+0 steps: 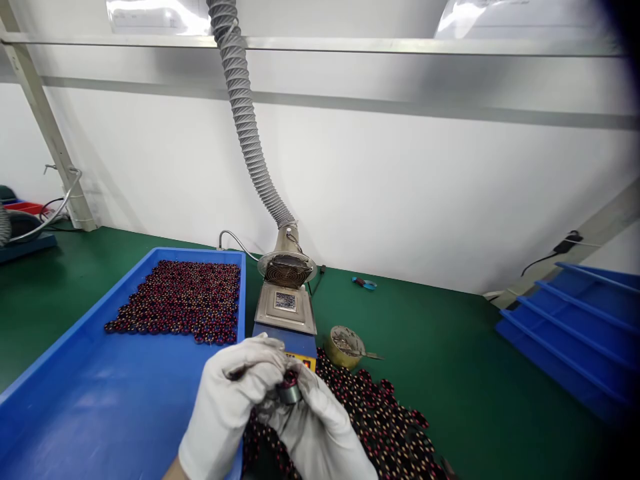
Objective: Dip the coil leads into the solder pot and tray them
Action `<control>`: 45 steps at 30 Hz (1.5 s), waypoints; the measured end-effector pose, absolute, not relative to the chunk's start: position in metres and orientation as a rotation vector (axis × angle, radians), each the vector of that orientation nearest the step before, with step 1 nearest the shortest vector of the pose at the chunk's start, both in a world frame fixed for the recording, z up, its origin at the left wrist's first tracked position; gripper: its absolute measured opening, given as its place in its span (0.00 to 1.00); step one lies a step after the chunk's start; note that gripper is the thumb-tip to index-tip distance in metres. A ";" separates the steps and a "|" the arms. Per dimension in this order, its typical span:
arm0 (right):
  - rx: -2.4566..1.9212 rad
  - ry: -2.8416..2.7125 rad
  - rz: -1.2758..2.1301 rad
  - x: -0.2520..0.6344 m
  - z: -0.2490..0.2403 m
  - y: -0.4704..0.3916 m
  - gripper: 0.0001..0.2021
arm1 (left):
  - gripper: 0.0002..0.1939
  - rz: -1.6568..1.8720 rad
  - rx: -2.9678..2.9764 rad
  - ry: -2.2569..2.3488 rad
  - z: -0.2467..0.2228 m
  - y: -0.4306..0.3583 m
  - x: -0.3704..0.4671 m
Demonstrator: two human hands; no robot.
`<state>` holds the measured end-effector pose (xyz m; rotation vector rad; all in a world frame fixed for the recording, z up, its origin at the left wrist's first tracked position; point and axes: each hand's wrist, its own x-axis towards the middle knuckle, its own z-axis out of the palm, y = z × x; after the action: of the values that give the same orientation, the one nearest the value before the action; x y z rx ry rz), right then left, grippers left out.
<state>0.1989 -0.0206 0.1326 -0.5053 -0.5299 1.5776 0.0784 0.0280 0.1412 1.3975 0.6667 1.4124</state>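
My two hands, in white gloves, are close together in front of the blue-based heating unit. My right hand (317, 420) is closed around a small round coil (289, 390) with a dark red top and a shiny grey side. My left hand (243, 380) is curled, its fingertips pressed against the coil's upper edge. A dark patch shows between its thumb and fingers, too hidden to name. Beneath and right of the hands lies a loose heap of similar coils (385, 427), dark with red and copper-coloured specks. The glove fingers hide part of the held coil.
A blue tray (100, 407) at left holds packed rows of coils. Behind my hands stands the heating unit (285, 317) with a silvery square pool, under a fume hose (245, 113). Right of it are a round tin (345, 347) and blue cutters (365, 283). Blue trays (575, 333) stand far right.
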 end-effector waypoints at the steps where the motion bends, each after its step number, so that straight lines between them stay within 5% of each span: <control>1: -0.507 -0.531 1.582 0.200 0.132 -0.021 0.12 | 0.04 1.449 1.297 0.663 0.142 0.028 0.076; 9: -0.552 -0.556 1.424 0.204 0.125 -0.016 0.12 | 0.09 1.030 1.460 0.803 0.160 0.021 0.071; 21: -0.667 -0.669 1.383 0.206 0.120 -0.019 0.15 | 0.01 1.344 1.112 0.683 0.155 0.018 0.062; 26: -0.638 -0.696 1.360 0.210 0.114 -0.013 0.15 | 0.08 1.043 1.464 0.795 0.161 0.017 0.067; 29: -0.693 -0.735 1.276 0.211 0.113 -0.006 0.12 | 0.10 1.170 1.505 0.748 0.159 0.013 0.072; 34: -0.824 -0.737 0.909 0.198 0.116 -0.010 0.14 | 0.06 1.438 1.288 0.744 0.157 0.014 0.068; 40: -0.939 -1.058 0.017 0.179 0.108 -0.020 0.24 | 0.19 0.975 1.156 0.615 0.152 0.023 0.086; 45: -0.959 -1.133 -0.125 0.176 0.100 -0.017 0.28 | 0.15 1.175 0.927 0.640 0.137 0.019 0.098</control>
<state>0.1764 -0.0168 0.0997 -0.9591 -1.1327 -0.1250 0.0976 0.0194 0.1371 0.9274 0.6403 1.1746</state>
